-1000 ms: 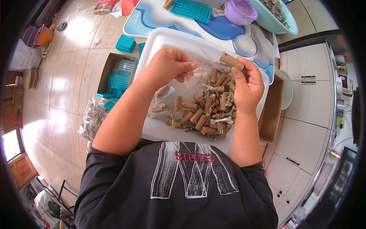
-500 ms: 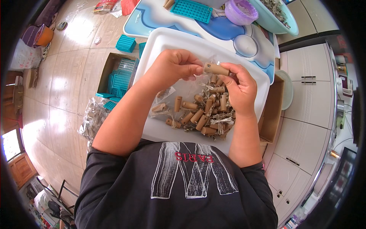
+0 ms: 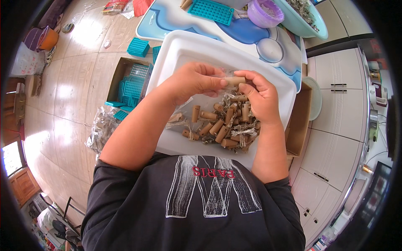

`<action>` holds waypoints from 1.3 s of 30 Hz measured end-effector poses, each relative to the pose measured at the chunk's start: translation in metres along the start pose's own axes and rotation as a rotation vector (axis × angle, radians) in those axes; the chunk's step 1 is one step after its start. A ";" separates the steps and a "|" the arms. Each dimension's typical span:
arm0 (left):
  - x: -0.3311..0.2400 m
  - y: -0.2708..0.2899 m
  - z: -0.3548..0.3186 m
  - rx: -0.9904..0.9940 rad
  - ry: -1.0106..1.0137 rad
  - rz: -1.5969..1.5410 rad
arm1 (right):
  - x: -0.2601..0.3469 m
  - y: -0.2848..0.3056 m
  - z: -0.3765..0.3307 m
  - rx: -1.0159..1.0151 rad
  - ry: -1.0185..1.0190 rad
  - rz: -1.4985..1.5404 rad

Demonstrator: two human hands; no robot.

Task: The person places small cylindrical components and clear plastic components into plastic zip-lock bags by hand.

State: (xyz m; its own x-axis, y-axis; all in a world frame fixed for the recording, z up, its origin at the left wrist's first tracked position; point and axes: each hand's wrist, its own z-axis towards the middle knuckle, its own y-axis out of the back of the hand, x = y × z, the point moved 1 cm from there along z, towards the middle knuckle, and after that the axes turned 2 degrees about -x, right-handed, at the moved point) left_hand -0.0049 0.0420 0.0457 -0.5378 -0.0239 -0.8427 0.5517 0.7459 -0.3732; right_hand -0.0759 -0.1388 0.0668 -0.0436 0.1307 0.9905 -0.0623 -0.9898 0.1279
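At the bottom of the frame was the person's black printed shirt [image 3: 197, 209], with both forearms rising from it toward the centre. Just above it, a heap of short brown cardboard tubes [image 3: 220, 125], tangled with pale stringy bits, lay in the near half of a white tray [image 3: 176, 54]. Over the heap the two hands met. The left hand [image 3: 194, 79] had its fingers curled in, thumb and fingertips pinched on one end of a single brown tube [image 3: 235, 80]. The right hand [image 3: 261, 94] closed narrowly on the tube's other end, fingers bent around it. The tube lay roughly level, just above the heap and over the middle of the tray; a bit of clear plastic showed behind it.

Left of the tray, on the floor, sat a cardboard box [image 3: 127, 81] of teal plastic grids, with a crumpled clear bag [image 3: 100, 131] below it. Beyond the tray, at the upper edge, a blue-and-white board [image 3: 251, 37] carried a teal grid tray [image 3: 210, 10], a purple bowl [image 3: 265, 12] and a pale green basin [image 3: 301, 19].
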 end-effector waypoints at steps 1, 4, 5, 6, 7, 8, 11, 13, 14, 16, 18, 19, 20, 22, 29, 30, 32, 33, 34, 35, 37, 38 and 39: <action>0.002 0.001 0.001 0.025 0.036 -0.102 | 0.001 0.000 0.000 -0.003 0.045 0.014; 0.000 -0.002 0.001 0.125 0.072 -0.187 | -0.001 0.001 0.001 0.003 0.087 0.018; 0.001 -0.002 0.002 0.126 0.072 -0.188 | -0.002 0.000 0.001 0.003 0.087 0.017; 0.002 -0.001 0.003 0.124 0.064 -0.189 | -0.003 -0.002 0.001 -0.007 0.066 0.033; 0.003 -0.001 0.004 0.122 0.055 -0.190 | -0.003 -0.004 0.001 -0.016 0.045 0.049; 0.002 -0.002 0.003 0.124 0.056 -0.190 | -0.003 -0.006 0.001 -0.017 0.044 0.049; 0.000 -0.003 0.003 0.044 0.043 -0.172 | -0.002 -0.008 0.001 -0.135 -0.011 0.125; 0.000 0.000 0.004 0.058 0.072 -0.152 | -0.002 -0.005 0.000 -0.256 0.076 0.040; 0.000 0.000 0.003 0.057 0.073 -0.152 | -0.002 -0.003 0.000 -0.255 0.076 0.041; -0.002 -0.001 0.002 0.053 0.087 -0.180 | -0.003 0.003 0.000 -0.266 0.151 0.018; -0.001 0.001 0.003 0.077 0.109 -0.149 | -0.002 0.004 0.002 -0.246 0.224 -0.044; 0.000 0.002 0.004 0.099 0.130 -0.118 | -0.002 0.004 0.002 -0.223 0.296 -0.105; 0.000 0.002 0.004 0.100 0.131 -0.118 | -0.001 0.004 0.002 -0.224 0.296 -0.105; -0.001 0.000 0.003 0.154 0.126 -0.189 | 0.001 0.002 0.002 -0.184 0.316 -0.113; 0.001 0.000 0.003 0.132 0.071 -0.212 | 0.004 -0.015 0.001 -0.264 0.070 0.193; 0.001 0.001 0.004 0.142 0.064 -0.191 | 0.001 -0.011 0.002 -0.232 0.162 0.033; 0.000 0.000 0.003 0.150 0.056 -0.169 | -0.001 -0.008 0.002 -0.197 0.252 -0.127; -0.001 -0.002 0.002 0.136 0.050 -0.184 | 0.000 -0.009 0.003 -0.161 0.316 -0.207; -0.001 -0.003 0.001 0.122 0.044 -0.199 | 0.000 -0.010 0.003 -0.124 0.380 -0.287; -0.001 -0.002 0.002 0.124 0.043 -0.199 | 0.001 -0.010 0.003 -0.125 0.381 -0.288; 0.002 0.001 0.003 0.118 0.042 -0.150 | 0.001 -0.011 0.002 -0.051 0.299 -0.331; 0.001 -0.001 0.002 0.118 0.042 -0.150 | 0.001 -0.010 0.001 -0.051 0.300 -0.332; -0.001 -0.004 0.001 0.110 0.017 -0.182 | 0.001 -0.008 0.000 -0.075 0.222 -0.298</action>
State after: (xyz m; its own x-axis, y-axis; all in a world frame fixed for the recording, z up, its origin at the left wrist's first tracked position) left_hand -0.0060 0.0381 0.0473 -0.6452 -0.1392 -0.7512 0.5103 0.6532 -0.5594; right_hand -0.0753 -0.1304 0.0663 -0.2268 0.4297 0.8740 -0.1774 -0.9006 0.3968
